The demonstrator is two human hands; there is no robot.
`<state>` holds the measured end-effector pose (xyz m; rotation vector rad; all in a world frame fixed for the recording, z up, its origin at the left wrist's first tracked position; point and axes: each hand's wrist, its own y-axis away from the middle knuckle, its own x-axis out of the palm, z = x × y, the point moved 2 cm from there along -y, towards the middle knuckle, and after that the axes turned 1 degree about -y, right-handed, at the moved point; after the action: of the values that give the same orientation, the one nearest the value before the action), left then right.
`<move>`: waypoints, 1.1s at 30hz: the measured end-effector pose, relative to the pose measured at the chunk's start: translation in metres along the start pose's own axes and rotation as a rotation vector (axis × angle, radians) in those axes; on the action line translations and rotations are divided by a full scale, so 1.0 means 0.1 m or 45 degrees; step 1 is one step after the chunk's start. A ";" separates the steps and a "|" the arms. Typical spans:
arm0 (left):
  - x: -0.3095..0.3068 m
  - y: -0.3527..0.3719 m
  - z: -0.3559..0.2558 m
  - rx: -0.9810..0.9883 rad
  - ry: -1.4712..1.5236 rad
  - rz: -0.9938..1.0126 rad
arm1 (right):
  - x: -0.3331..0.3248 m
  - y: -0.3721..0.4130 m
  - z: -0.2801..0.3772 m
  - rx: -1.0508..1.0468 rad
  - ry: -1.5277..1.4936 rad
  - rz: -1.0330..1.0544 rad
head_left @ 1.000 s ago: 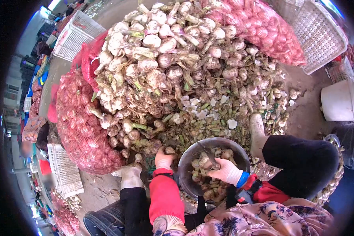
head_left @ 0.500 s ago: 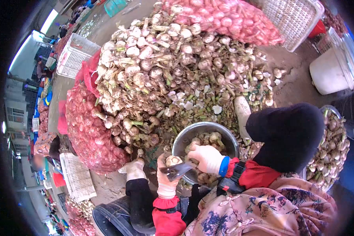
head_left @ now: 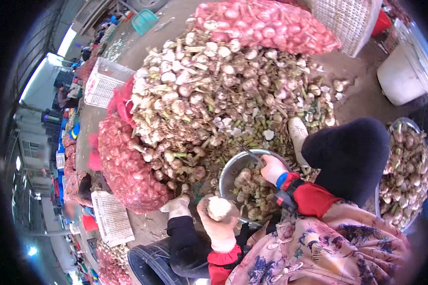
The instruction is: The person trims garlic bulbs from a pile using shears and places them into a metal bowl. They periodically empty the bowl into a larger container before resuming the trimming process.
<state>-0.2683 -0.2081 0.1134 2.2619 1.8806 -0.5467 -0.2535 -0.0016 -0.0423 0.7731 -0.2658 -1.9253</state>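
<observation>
My left hand [head_left: 221, 230], in a pale glove, is wrapped round a garlic bulb [head_left: 219, 208] whose white face points up. It is beside the near left rim of a metal bowl [head_left: 225, 175]. My right hand [head_left: 274, 170], gloved too, grips a knife [head_left: 248, 152] over the far right side of this bowl. The blade points up and left, away from the bulb. Inside the bowl lie several garlic bulbs [head_left: 254, 190]. Beyond it rises a large heap of garlic with stems [head_left: 199, 95], with cut stems and skins scattered at its near edge.
Red mesh sacks of garlic stand left [head_left: 128, 166] and behind [head_left: 266, 26] the heap. A basin of garlic [head_left: 406, 171] is by my right knee. White crates [head_left: 111, 216], a white bucket [head_left: 402, 78] and a dark tub [head_left: 150, 263] stand around. Another person sits at the far left.
The knife was against the bulb in my left hand; my right hand has carried it up and away. The bulb now shows a bare white face. The view has shifted slightly.
</observation>
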 end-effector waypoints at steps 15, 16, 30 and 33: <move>0.24 -0.15 0.32 -0.442 1.735 -0.063 | 0.40 0.42 0.47 -0.972 -0.210 0.123; 0.23 -0.12 0.27 -0.447 1.735 -0.067 | 0.39 0.31 0.32 -0.613 -0.022 0.305; -0.23 -0.67 2.62 -0.798 0.241 -0.197 | 0.43 -0.06 -0.09 0.124 -0.667 0.132; -0.27 -1.02 2.83 -1.040 -0.273 -0.158 | 0.45 0.00 0.04 0.134 -0.688 0.177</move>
<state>-0.4228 -0.3085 -0.1264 1.5031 1.7044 -0.0012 -0.2693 -0.0412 -0.0569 0.2749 -0.7348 -1.9675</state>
